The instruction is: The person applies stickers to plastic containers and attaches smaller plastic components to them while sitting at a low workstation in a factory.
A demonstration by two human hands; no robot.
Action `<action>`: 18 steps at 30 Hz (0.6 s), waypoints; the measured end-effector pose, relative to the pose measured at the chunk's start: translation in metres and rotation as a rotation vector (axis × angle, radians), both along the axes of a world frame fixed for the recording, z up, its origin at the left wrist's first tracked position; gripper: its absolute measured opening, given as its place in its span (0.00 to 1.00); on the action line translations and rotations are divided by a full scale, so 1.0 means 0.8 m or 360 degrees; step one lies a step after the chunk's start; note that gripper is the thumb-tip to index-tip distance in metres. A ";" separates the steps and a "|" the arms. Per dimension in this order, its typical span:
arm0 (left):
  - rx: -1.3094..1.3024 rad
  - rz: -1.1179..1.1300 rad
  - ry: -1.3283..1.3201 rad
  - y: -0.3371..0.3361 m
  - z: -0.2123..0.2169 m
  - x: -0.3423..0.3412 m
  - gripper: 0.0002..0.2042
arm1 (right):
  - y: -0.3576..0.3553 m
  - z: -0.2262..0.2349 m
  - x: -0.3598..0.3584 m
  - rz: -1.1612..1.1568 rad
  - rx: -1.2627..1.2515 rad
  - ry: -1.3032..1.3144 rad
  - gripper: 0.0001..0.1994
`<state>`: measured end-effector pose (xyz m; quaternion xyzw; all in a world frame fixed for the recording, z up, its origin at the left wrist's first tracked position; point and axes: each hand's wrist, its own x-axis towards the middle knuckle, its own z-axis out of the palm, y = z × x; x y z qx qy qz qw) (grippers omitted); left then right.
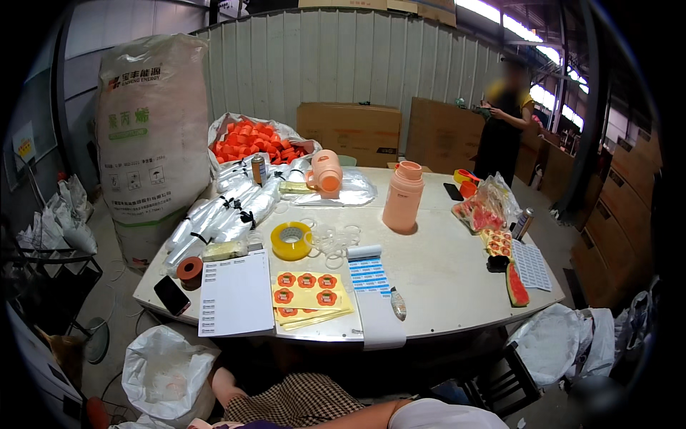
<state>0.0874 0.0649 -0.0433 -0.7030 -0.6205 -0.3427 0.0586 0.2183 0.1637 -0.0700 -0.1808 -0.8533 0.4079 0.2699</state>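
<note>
Neither of my hands shows clearly. A bare forearm, likely my right (357, 417), runs leftward from a white sleeve along the lower edge, its hand out of sight. Bare skin beside the checked cloth (296, 397) at lower left may be an arm or a leg; I cannot tell. On the table before me a peach bottle (404, 204) stands upright. Left of it a peach handled jug (326, 173) rests on clear plastic bags. Nearer lie a roll of yellowish tape (281, 252), translucent rings (336, 239), red flower sticker sheets (307, 300) and a blue label strip (368, 275).
White paper sheets (239, 300), a phone (171, 295) and a brown roll (190, 272) occupy the table's left. Watermelon (516, 286) lies at right. Behind stands a sack of orange parts (257, 141); another person (504, 121) stands far right. A white bin bag (164, 372) is lower left.
</note>
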 end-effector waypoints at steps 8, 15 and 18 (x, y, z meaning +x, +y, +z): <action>0.0024 -0.0059 -0.0040 0.001 -0.002 -0.005 0.41 | 0.013 -0.056 0.001 0.0219 -0.0248 0.0109 0.13; 0.0109 -0.0030 0.0017 0.030 0.007 0.027 0.29 | 0.023 -0.014 0.026 0.0317 -0.0168 0.0066 0.11; -0.0078 -0.0192 -0.0088 0.032 0.009 0.014 0.34 | 0.033 0.020 0.034 0.0272 -0.0154 -0.0253 0.12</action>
